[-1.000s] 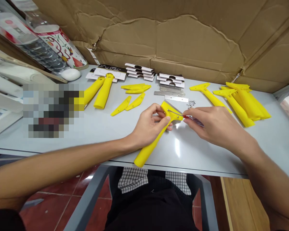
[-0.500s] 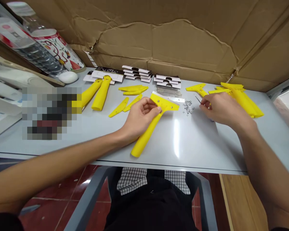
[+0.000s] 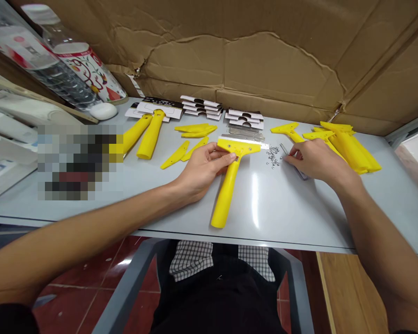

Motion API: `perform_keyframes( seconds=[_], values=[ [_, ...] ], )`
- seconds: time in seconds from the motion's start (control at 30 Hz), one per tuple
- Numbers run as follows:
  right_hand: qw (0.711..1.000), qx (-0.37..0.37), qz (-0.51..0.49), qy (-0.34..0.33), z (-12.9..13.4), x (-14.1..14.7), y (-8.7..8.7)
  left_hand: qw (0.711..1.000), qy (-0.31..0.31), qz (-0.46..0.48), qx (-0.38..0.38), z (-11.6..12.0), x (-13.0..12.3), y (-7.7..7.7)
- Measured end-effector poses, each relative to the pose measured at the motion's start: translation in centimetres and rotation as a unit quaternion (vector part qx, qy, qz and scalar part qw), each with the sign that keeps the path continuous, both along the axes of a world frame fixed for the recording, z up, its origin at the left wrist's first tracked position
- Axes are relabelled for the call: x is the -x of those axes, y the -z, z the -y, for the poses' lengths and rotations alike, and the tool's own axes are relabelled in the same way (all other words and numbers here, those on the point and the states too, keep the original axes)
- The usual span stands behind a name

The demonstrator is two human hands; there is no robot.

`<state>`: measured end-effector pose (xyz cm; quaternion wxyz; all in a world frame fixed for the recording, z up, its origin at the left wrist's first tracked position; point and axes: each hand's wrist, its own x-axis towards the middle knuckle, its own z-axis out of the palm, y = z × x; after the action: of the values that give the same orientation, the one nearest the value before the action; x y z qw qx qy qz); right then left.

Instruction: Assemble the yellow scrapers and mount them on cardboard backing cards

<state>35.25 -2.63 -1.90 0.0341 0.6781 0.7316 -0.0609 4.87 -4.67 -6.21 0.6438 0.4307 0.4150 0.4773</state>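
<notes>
A yellow scraper (image 3: 226, 190) with a metal blade along its head is pinched between the thumb and fingers of my left hand (image 3: 204, 169). Two screws show in its head, and its handle points down toward the table's front edge. My right hand (image 3: 311, 157) is closed beside a pile of small screws (image 3: 273, 157). Its fingertips hold a thin metal screwdriver (image 3: 284, 149), whose handle is mostly hidden beneath the hand. Thin metal blades (image 3: 245, 132) lie stacked behind the scraper head.
Yellow flat pieces (image 3: 176, 154) lie left of centre, with two yellow handles (image 3: 151, 137) further left. Folded cards (image 3: 202, 107) line the cardboard wall. More yellow scraper parts (image 3: 355, 146) are piled at the right. Bottles (image 3: 87, 69) stand back left.
The scraper in my left hand has turned more upright, its handle end swinging right. My right hand has shifted slightly, with the screwdriver's tip still near the screws.
</notes>
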Motion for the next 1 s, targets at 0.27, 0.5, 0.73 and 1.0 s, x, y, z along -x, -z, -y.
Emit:
perform_keyframes(
  seconds=[0.27, 0.5, 0.73, 1.0],
  values=[
    [1.000, -0.008, 0.011, -0.016, 0.2, 0.0, 0.0, 1.000, 0.023, 0.018, 0.004, 0.1, -0.1, -0.2],
    [0.999, -0.020, 0.029, -0.030, 0.5, 0.2, 0.0, 0.999, 0.038, 0.001, -0.001, -0.1, -0.1, -0.1],
    [0.988, -0.151, 0.004, -0.040, 2.5, 2.9, -1.6, 0.998, 0.055, -0.007, -0.006, 0.1, -0.4, -0.2],
    [0.964, -0.127, -0.154, -0.177, 3.3, 4.7, -0.2, 0.997, 0.062, -0.031, -0.024, 0.8, -0.5, -0.5]
  ],
)
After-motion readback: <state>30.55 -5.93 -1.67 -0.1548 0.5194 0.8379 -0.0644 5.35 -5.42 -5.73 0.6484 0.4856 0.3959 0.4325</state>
